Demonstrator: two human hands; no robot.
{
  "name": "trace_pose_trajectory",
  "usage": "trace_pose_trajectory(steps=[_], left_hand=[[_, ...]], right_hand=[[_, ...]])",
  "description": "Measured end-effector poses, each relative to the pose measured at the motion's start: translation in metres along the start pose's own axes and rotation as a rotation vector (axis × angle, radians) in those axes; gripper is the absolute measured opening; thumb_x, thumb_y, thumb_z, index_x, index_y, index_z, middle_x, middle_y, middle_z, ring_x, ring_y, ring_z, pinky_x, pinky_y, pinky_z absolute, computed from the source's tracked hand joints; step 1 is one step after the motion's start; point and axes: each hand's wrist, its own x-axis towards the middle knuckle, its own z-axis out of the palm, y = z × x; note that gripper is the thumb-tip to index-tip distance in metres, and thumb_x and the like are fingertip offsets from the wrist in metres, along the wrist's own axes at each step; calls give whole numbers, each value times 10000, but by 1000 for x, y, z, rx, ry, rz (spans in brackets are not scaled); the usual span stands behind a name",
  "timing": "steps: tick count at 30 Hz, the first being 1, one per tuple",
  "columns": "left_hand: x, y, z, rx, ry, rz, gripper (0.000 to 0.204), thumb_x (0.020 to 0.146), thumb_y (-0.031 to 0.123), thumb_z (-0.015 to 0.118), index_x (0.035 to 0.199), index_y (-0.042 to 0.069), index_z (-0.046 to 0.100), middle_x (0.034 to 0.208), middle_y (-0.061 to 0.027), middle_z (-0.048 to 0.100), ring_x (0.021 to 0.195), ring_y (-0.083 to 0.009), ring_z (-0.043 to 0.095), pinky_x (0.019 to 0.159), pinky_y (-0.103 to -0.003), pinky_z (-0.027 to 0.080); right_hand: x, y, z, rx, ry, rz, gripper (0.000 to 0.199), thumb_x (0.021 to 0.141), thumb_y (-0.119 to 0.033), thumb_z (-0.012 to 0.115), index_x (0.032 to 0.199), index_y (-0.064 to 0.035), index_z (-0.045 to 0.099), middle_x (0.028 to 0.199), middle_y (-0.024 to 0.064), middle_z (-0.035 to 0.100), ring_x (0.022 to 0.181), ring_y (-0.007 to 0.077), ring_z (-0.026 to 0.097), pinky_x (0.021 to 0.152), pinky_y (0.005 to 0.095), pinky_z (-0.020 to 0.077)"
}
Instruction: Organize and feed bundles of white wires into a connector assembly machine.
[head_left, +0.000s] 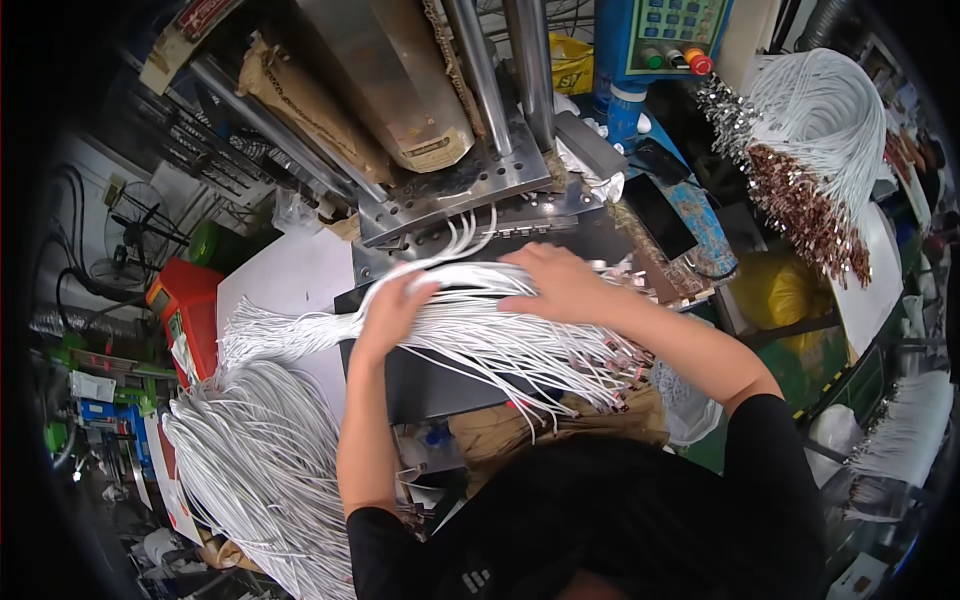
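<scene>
White cable bundle (480,330) lies crosswise under both hands. Left hand (393,310) rests on it with fingers slightly curled; cannot tell whether it grips. Right hand (562,285) lies over the top, thumb apart from the fingers, wide. Strands are thin, gathered left of the left hand, fanned below the right hand, with small reddish-brown ends. Clear plastic bag (690,405), below the right forearm, contains pale material. Yellow bag (785,290), well right of the right hand: contents hidden. Dark work plate (420,390) is beneath the bundle. Perforated metal plate (455,200) of a press stands beyond both hands. Large cable hank (265,460) lies left of the left hand, nearer the body. Farther out: red device (180,310) left, blue control box (670,40) beyond the right hand.
</scene>
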Motion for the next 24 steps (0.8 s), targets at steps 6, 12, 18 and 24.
trace_pose_trajectory(steps=[6,12,18,24], left_hand=[[-14,-5,-10,-265,231,-2,327,998,285,595,1001,-35,663,867,-127,673,862,-219,645,791,-341,485],[-4,59,41,191,-69,260,272,982,253,598,964,-14,651,879,-181,669,795,-286,640,770,-369,495],[-6,37,14,-35,68,56,256,962,242,622,959,-13,650,852,-157,665,761,-288,626,738,-366,484],[0,54,21,24,-107,220,261,965,240,624,914,-14,656,799,-132,648,705,-260,583,703,-347,465]], right_hand=[[36,-13,-84,-188,-244,100,387,910,-359,659,1157,-63,617,974,150,682,967,360,655,860,463,503],[28,2,-48,-603,-527,-53,291,958,-290,599,1137,-61,610,985,141,699,976,361,671,820,486,516],[17,6,-55,-16,-436,316,351,955,-333,624,1209,-96,576,1024,108,684,987,374,661,864,486,521],[3,12,-30,-290,-412,75,287,943,-182,589,1208,-77,563,1011,143,700,926,396,678,797,483,538]])
